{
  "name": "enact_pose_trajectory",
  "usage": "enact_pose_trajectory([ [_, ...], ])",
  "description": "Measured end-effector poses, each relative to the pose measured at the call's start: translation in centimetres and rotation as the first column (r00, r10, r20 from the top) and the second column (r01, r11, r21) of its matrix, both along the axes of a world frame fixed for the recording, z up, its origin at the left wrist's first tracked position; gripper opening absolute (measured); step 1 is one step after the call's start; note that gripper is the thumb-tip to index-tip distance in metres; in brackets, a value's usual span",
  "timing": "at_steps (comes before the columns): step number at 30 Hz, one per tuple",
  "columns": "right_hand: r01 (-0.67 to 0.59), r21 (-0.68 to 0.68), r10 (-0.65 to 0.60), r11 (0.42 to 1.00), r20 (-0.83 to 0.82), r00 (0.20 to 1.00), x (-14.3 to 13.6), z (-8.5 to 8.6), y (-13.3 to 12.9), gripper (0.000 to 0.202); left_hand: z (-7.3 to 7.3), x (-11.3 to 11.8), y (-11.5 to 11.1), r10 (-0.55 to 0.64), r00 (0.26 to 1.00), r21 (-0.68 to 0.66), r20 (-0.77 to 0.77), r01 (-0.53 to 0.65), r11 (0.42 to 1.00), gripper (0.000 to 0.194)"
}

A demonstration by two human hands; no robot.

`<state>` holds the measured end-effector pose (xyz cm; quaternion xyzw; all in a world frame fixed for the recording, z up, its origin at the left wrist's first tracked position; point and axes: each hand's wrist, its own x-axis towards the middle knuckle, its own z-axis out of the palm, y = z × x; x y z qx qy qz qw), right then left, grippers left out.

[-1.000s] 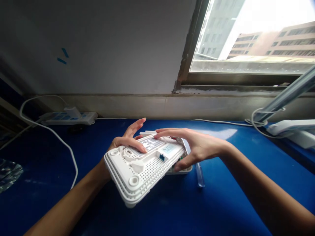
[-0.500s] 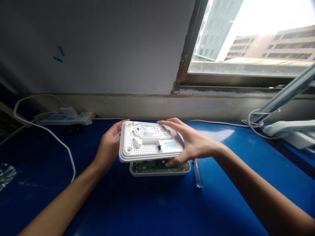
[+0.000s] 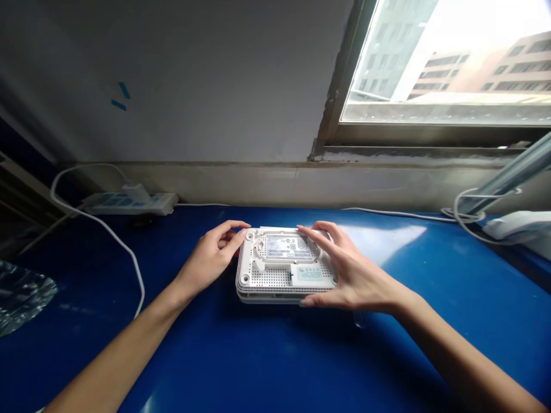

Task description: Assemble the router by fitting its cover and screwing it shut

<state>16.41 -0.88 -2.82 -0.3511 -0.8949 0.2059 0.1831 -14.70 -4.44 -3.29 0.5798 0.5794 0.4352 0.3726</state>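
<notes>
A white perforated plastic cover (image 3: 271,277) with a printed label lies on the shallow tray-like base (image 3: 267,299) of an electronic device, on the blue table. A thin gap still shows along the front edge. My right hand (image 3: 350,272) spans the cover's right end, thumb at the front and fingers at the back edge. With curled fingers, my left hand (image 3: 210,255) grips the back left corner, its thumb on top. The circuit board inside is hidden. Only the clear handle end of a screwdriver (image 3: 359,319) shows below my right hand.
A white power strip (image 3: 161,203) with a plugged-in charger and looping white cable (image 3: 114,235) sits at the back left. Clear plastic wrapping (image 3: 26,292) lies far left. At the right stand a metal post (image 3: 503,178) wound with cable and a white object (image 3: 520,223).
The cover has come down from a tilt above the base and now lies on it, hiding the green board. My left thumb has moved onto the corner. The camera view has shifted slightly.
</notes>
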Motion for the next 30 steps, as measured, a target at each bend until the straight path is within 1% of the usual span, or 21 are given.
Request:
enact_pose_trajectory([
  [4,-0.014,0.023,0.013,1.0,0.04,0.999,-0.17,-0.43,-0.14,0.122,-0.06,-0.21,0.01,-0.013,1.0,-0.045,-0.017,0.012,0.999,0.041],
  [11,-0.007,0.031,0.005,1.0,0.071,0.997,0.06,-0.91,-0.03,0.121,0.34,-0.2,-0.2,0.014,0.993,-0.024,-0.117,-0.017,1.0,0.043],
  [18,0.008,0.068,-0.015,0.998,0.092,0.996,0.22,-1.08,-0.36,0.119,-0.02,-0.21,-0.09,0.03,0.998,-0.047,-0.055,-0.033,0.998,0.053],
  [21,0.008,0.096,-0.017,0.995,0.094,0.995,0.47,-0.98,-0.44,0.114,-0.06,0.08,-0.25,0.058,0.995,-0.037,-0.081,-0.061,0.997,0.056],
  [23,0.013,0.108,-0.023,0.994,0.093,0.995,0.61,-0.92,-0.45,0.11,0.09,0.3,-0.46,0.097,0.982,0.029,-0.161,-0.093,0.995,0.05],
  [24,0.013,0.108,-0.024,0.994,0.096,0.995,0.65,-0.91,-0.45,0.109,0.21,0.39,-0.57,0.133,0.965,0.101,-0.224,-0.113,0.988,0.043],
  [26,0.008,0.099,-0.019,0.995,0.105,0.994,0.66,-0.9,-0.45,0.106,0.49,0.46,-0.76,0.226,0.913,0.267,-0.34,-0.137,0.954,0.032],
  [27,0.005,0.095,-0.015,0.995,0.109,0.994,0.63,-0.89,-0.46,0.105,0.61,0.45,-0.81,0.258,0.89,0.318,-0.377,-0.137,0.938,0.031],
  [28,0.0,0.094,-0.011,0.996,0.111,0.994,0.6,-0.88,-0.47,0.105,0.7,0.4,-0.81,0.262,0.881,0.327,-0.394,-0.132,0.936,0.033],
  [30,-0.018,0.102,0.006,0.995,0.116,0.993,0.53,-0.8,-0.5,0.105,0.69,0.23,-0.68,0.202,0.91,0.234,-0.363,-0.121,0.965,0.045],
])
